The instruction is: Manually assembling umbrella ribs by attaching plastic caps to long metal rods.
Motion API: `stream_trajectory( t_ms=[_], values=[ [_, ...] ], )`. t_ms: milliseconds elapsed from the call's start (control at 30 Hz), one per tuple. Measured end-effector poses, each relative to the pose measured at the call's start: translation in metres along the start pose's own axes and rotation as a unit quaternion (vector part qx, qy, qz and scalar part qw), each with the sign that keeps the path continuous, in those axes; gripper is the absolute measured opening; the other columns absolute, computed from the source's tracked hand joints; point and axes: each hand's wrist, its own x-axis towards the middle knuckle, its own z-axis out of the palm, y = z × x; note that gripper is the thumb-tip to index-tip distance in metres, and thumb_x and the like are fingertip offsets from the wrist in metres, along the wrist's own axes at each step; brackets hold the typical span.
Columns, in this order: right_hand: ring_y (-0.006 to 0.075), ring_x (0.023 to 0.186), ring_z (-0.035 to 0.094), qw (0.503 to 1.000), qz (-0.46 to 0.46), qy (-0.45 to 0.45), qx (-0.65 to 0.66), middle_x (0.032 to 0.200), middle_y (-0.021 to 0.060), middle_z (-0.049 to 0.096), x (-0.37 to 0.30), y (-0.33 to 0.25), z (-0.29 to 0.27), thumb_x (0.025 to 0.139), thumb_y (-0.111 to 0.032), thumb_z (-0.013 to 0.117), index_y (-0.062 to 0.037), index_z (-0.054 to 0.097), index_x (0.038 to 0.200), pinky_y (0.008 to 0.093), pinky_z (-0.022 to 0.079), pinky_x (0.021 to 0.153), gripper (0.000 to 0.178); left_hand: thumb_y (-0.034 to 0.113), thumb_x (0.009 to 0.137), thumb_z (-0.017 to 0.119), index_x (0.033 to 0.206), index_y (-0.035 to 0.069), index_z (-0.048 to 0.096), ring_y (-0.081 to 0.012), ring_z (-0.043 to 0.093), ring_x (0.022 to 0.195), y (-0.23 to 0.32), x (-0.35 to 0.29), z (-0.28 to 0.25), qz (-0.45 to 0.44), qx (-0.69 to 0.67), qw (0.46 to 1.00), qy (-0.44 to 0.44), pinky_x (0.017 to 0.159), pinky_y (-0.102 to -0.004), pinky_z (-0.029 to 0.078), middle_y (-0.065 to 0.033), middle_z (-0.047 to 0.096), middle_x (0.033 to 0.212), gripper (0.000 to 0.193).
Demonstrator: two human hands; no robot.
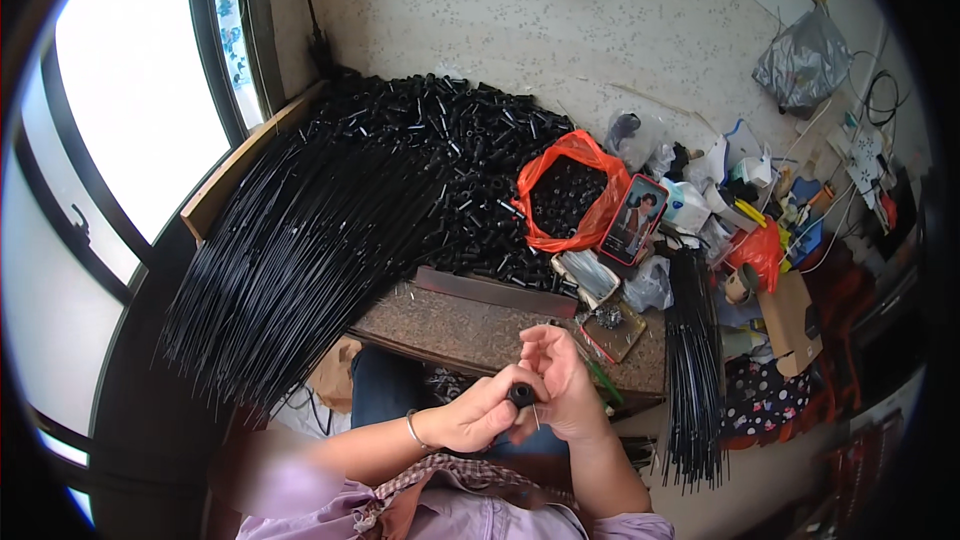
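Note:
Close to my body, above my lap, my two hands meet. My left hand (472,418), with a bangle on its wrist, is closed round a short black tube (520,395) whose round open end faces up. My right hand (562,380) is against the left one beside the tube, its fingers curled. A thin pale wire (537,417) shows just below the tube, between the hands. Whether the right fingers pinch that wire or something else is hidden. Ahead on the stone-topped table (400,320) lies a large heap of short black tubes (440,120).
Long black cables (290,250) overhang the table's left edge; another bundle (692,370) hangs at right. A bar (495,292) edges the heap. Nearby are a red plastic bag (530,230) of black parts, a phone (633,220), clutter and a cardboard box (790,325).

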Motion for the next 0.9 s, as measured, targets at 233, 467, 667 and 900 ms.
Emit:
stream_trajectory(
  t_ms=[233, 467, 667, 900],
  values=[
    [0.0137, 0.077, 0.045, 0.868, -0.27, 0.069, -0.411, 0.099, 0.0051, 0.043, -0.001, -0.029, 0.008, 0.058, -0.028, 0.083, -0.0077, 0.051, 0.116, 0.0273, 0.04, 0.064, 0.069, 0.046, 0.084, 0.057, 0.097, 0.0, 0.048, -0.0126, 0.053, 0.067, 0.003, 0.002, -0.015, -0.103, -0.191, 0.974, 0.07, 0.056, -0.0222, 0.041, -0.0093, 0.054, 0.081, 0.048],
    [0.022, 0.077, 0.05, 0.612, -0.455, 0.107, -0.638, 0.088, 0.0063, 0.051, -0.017, -0.033, 0.022, 0.063, -0.015, 0.076, -0.0061, 0.066, 0.089, 0.0311, 0.04, 0.063, 0.029, 0.032, 0.083, 0.064, 0.099, 0.003, 0.049, -0.008, 0.051, 0.069, -0.004, 0.001, -0.013, -0.076, -0.204, 0.969, 0.119, 0.064, -0.0202, 0.042, -0.0018, 0.054, 0.083, 0.036],
    [0.0199, 0.067, 0.05, 0.829, -0.336, 0.052, -0.445, 0.072, 0.0057, 0.052, -0.008, -0.028, 0.019, 0.066, -0.007, 0.072, -0.0032, 0.064, 0.083, 0.0297, 0.039, 0.056, 0.018, 0.026, 0.087, 0.06, 0.099, 0.002, 0.049, -0.0047, 0.047, 0.065, -0.001, 0.009, -0.001, -0.006, -0.071, 0.98, 0.185, 0.061, -0.0181, 0.039, 0.0002, 0.051, 0.082, 0.028],
    [0.0269, 0.073, 0.057, 0.752, -0.387, 0.002, -0.534, 0.082, 0.0099, 0.059, -0.015, -0.013, -0.022, 0.074, -0.009, 0.067, -0.0022, 0.065, 0.088, 0.0344, 0.047, 0.066, 0.017, 0.048, 0.088, 0.048, 0.082, 0.001, 0.05, -0.0093, 0.044, 0.051, 0.026, 0.004, -0.024, 0.035, 0.017, 0.994, 0.107, 0.049, -0.0226, 0.035, -0.0023, 0.049, 0.06, 0.048]
  ],
)
